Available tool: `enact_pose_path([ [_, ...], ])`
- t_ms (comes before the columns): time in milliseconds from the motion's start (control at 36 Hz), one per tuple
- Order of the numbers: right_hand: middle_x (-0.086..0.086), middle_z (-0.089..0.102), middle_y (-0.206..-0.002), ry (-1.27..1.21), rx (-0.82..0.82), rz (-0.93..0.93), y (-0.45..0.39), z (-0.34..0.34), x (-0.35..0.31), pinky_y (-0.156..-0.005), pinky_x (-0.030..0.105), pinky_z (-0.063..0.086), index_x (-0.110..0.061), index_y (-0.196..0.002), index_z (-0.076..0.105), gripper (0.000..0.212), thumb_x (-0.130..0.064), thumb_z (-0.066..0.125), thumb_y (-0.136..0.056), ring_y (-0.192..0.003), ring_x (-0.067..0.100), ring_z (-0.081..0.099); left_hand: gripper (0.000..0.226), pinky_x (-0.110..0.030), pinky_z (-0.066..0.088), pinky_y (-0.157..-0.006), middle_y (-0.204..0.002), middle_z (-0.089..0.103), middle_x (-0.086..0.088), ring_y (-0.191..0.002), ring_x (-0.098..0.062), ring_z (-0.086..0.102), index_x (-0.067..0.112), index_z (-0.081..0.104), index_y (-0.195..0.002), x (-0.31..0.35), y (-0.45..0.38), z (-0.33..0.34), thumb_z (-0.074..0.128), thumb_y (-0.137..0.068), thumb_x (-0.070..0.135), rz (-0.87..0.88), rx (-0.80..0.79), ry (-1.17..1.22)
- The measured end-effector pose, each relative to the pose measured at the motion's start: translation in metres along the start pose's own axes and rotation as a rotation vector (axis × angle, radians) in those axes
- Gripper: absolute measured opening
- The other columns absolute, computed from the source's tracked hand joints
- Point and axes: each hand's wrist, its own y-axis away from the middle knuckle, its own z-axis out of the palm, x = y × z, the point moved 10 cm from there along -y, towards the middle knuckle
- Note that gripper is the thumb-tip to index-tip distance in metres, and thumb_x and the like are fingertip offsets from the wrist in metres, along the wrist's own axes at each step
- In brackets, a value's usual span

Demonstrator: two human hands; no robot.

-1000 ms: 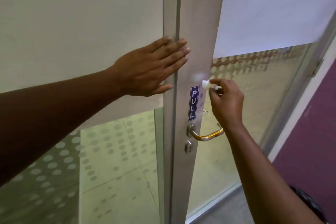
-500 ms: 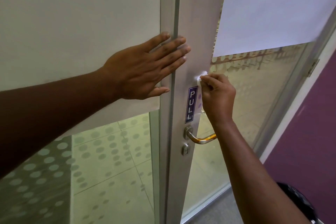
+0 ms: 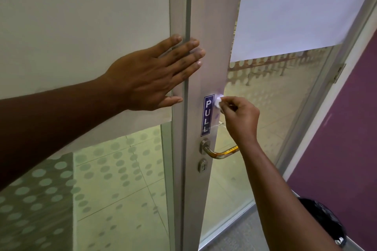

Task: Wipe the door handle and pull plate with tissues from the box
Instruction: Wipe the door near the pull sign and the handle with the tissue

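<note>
A blue PULL plate [image 3: 208, 115] is stuck upright on the grey metal door stile [image 3: 212, 26]. Below it a curved metal door handle [image 3: 221, 153] sticks out to the right, with a keyhole [image 3: 203, 166] under it. My right hand [image 3: 239, 118] pinches a small wad of white tissue [image 3: 217, 101] and presses it on the stile at the plate's upper right corner. My left hand [image 3: 149, 76] lies flat with fingers spread, its fingertips resting across the gap between the fixed frame and the door. The tissue box is out of sight.
The glass door [image 3: 275, 108] with dotted frosting stands ajar to the right, a white sheet [image 3: 295, 6] covering its upper part. A purple wall [image 3: 346, 138] runs along the right. A dark bin with a black bag [image 3: 326, 224] sits low at the right.
My right hand has slid the tissue from the stile's right edge leftward and down, to the top of the PULL plate. My left hand has stayed flat on the frame.
</note>
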Motion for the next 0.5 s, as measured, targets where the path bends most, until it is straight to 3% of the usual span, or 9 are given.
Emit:
enact_pose_path([
  [83,-0.002,0.075,-0.089,-0.114,0.036,0.056,-0.010,-0.008,0.002,-0.072,0.022,0.060,-0.016,-0.102,0.077,0.014,-0.017,0.072,-0.089,-0.074,0.004,0.071,0.084,-0.052,0.005,-0.129,-0.167,-0.014,-0.029,-0.157,-0.043,-0.012,-0.002,-0.015,-0.160,0.000,0.000,-0.001,-0.010,-0.102,0.059,-0.005,-0.008,0.010],
  [222,-0.001,0.074,-0.092,-0.047,0.073,-0.084,-0.016,-0.006,-0.022,-0.071,0.010,0.053,-0.015,-0.105,0.076,0.016,-0.015,0.072,-0.089,-0.073,-0.002,0.066,0.086,-0.052,0.004,-0.129,-0.166,-0.018,-0.029,-0.156,-0.043,-0.015,-0.003,-0.020,-0.158,-0.001,0.000,0.000,-0.011,-0.100,0.060,-0.017,-0.036,0.019],
  [333,0.005,0.070,-0.087,0.086,0.098,-0.236,-0.003,0.003,-0.035,-0.070,0.017,0.054,-0.009,-0.101,0.077,0.013,-0.010,0.071,-0.089,-0.074,0.009,0.063,0.086,-0.052,0.005,-0.129,-0.166,-0.016,-0.030,-0.156,-0.043,-0.014,-0.003,-0.018,-0.159,-0.001,0.001,0.000,-0.010,-0.101,0.060,-0.015,-0.028,0.018],
  [500,0.006,0.069,-0.084,0.134,0.139,-0.252,0.014,0.009,-0.025,-0.064,0.018,0.052,-0.006,-0.098,0.077,0.012,-0.005,0.071,-0.088,-0.070,0.011,0.061,0.086,-0.052,0.006,-0.129,-0.166,-0.017,-0.030,-0.156,-0.043,-0.014,-0.002,-0.017,-0.159,0.000,0.000,0.000,-0.016,-0.099,0.059,-0.004,-0.017,0.012],
])
